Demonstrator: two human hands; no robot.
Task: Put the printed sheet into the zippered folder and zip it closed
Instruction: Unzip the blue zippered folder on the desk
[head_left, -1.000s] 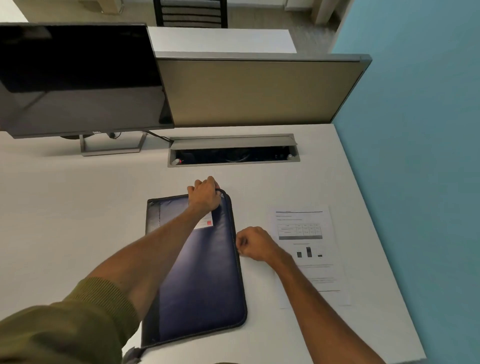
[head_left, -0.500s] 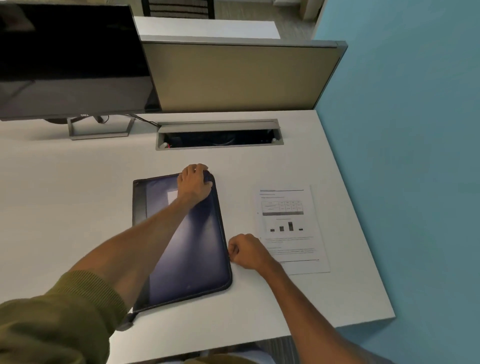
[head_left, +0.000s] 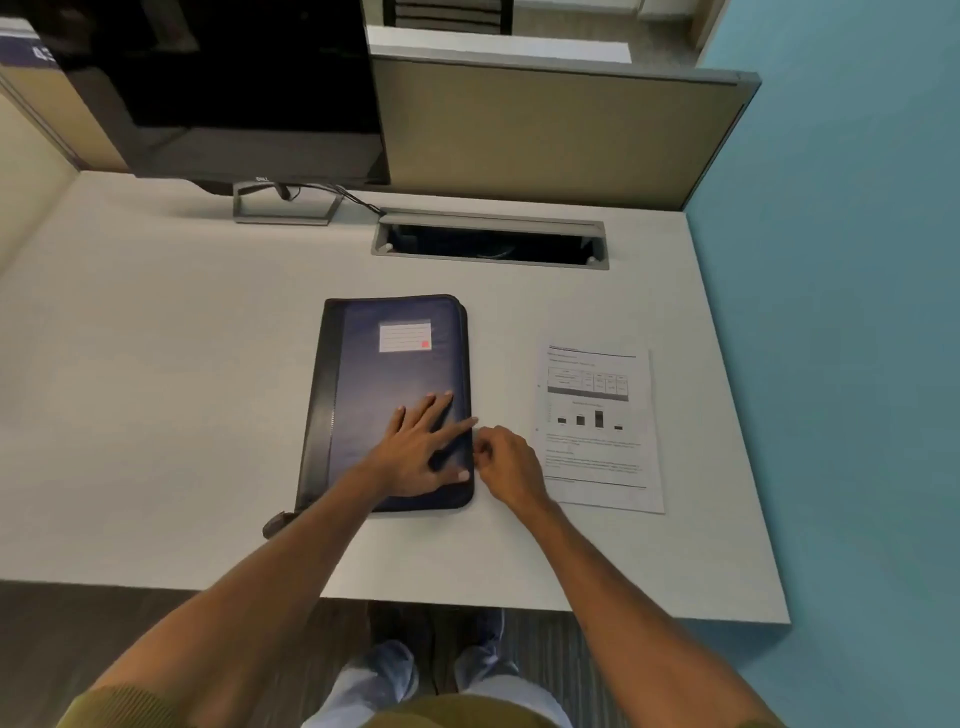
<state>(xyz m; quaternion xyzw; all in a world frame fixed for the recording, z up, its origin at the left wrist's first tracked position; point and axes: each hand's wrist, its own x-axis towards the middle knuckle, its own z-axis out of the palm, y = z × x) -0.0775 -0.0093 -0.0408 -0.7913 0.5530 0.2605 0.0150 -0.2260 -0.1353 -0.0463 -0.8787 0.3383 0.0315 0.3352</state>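
A dark blue zippered folder (head_left: 395, 374) with a white label lies flat on the white desk (head_left: 156, 364), its black spine to the left. My left hand (head_left: 421, 447) rests flat on the folder's lower right part, fingers spread. My right hand (head_left: 506, 462) is at the folder's right edge near the lower corner, fingers pinched at the zipper; the pull itself is too small to see. The printed sheet (head_left: 597, 426), with a table and a bar chart, lies on the desk just right of my right hand.
A black monitor (head_left: 223, 88) on a grey stand sits at the back left. A cable slot (head_left: 491, 244) opens in the desk behind the folder. A partition panel (head_left: 545, 135) closes the back; a blue wall (head_left: 841, 312) runs along the right. The desk's front edge is near.
My left hand slid from the folder's top right corner down to its lower right part and flattened. My right hand moved down along the right edge. The camera pulled back.
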